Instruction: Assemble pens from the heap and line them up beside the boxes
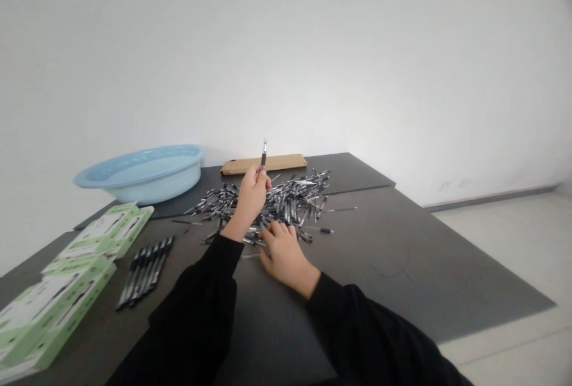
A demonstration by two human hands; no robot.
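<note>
My left hand [253, 192] is raised above the pile and closed around a pen [263, 155]. The pen stands nearly upright, its clear end pointing up and a black part just above my fingers. Below it spreads a large, tangled pile of pens [290, 204] with clear and black parts. My right hand [286, 256] rests at the near edge of this pile, palm down. Its fingers are bent, with the thumb apart from them, and the fingertips are partly hidden against the pens. A thin clear piece [250, 255] lies beside that thumb.
Left of my arms, several pens [145, 270] lie side by side in a neat row. Green and white pen boxes [58, 296] line the left side of the dark table [393, 255]. Behind stand a light blue basin [152, 180] and a flat brown cardboard piece [268, 163] by the wall.
</note>
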